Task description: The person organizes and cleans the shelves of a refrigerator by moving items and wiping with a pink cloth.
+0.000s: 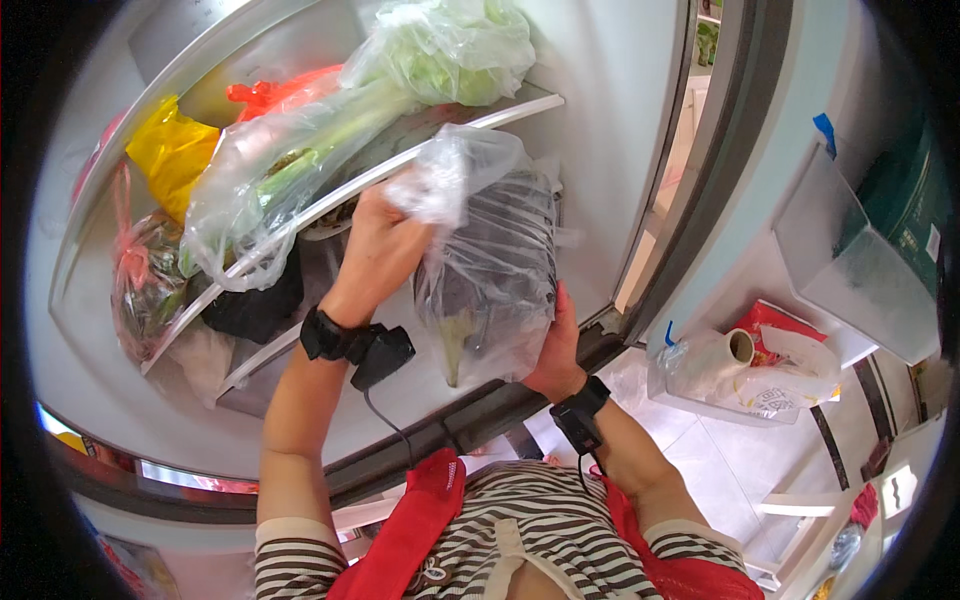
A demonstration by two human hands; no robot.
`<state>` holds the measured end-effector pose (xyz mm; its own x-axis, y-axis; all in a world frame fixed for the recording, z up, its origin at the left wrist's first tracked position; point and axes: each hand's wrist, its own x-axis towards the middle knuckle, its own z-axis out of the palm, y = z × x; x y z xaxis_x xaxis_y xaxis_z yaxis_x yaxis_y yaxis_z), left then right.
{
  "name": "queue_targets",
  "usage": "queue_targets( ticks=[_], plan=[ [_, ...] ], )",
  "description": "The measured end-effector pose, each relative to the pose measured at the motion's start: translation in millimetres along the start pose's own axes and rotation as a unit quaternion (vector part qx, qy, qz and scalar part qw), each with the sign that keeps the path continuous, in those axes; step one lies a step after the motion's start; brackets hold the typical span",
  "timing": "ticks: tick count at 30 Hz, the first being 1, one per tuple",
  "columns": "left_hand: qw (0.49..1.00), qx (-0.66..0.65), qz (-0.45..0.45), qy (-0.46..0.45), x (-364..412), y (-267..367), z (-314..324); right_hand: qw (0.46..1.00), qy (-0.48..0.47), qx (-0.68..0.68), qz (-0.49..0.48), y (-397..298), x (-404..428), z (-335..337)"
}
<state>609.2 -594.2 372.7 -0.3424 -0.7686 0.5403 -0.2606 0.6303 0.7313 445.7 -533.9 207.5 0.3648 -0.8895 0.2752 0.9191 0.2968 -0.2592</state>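
A clear plastic bag (487,262) with dark contents is held up in front of an open refrigerator's shelves. A pale greenish piece shows through its lower part. My left hand (386,240) grips the bunched, motion-blurred top of the bag. Lower down, my right hand (556,345) holds the bag's right side, its fingers partly hidden behind it. The glass shelf's white front edge (352,191) runs just behind my left hand. On that shelf lie long green vegetables in a clear bag (300,161) and a bagged leafy green vegetable (465,60).
A yellow plastic bag (172,154) and a red plastic bag (289,94) sit further left on the shelf. A black bag (259,300) lies beneath it. At right, the door's clear bin (720,405) holds a plastic roll (709,360) and a red packet (780,330).
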Motion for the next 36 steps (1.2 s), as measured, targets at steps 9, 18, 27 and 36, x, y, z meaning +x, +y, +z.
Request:
queue_targets(
  ticks=[9,18,27,36],
  plan=[
    [0.971,0.150,0.094,-0.160,33.9,33.0,-15.8,0.999,0.031,-0.002,-0.030,8.4,52.7,29.5],
    [0.898,0.322,0.247,-0.169,11.8,16.7,-15.7,0.999,-0.028,-0.030,-0.035,13.8,56.7,27.0],
    [0.777,0.503,0.355,-0.134,8.0,-30.5,-29.0,0.960,0.145,-0.239,-0.020,-11.2,82.2,0.8],
    [0.775,0.555,0.287,-0.099,-17.2,-61.8,-23.3,0.838,0.228,-0.463,-0.179,-9.5,88.8,23.0]
  ],
)
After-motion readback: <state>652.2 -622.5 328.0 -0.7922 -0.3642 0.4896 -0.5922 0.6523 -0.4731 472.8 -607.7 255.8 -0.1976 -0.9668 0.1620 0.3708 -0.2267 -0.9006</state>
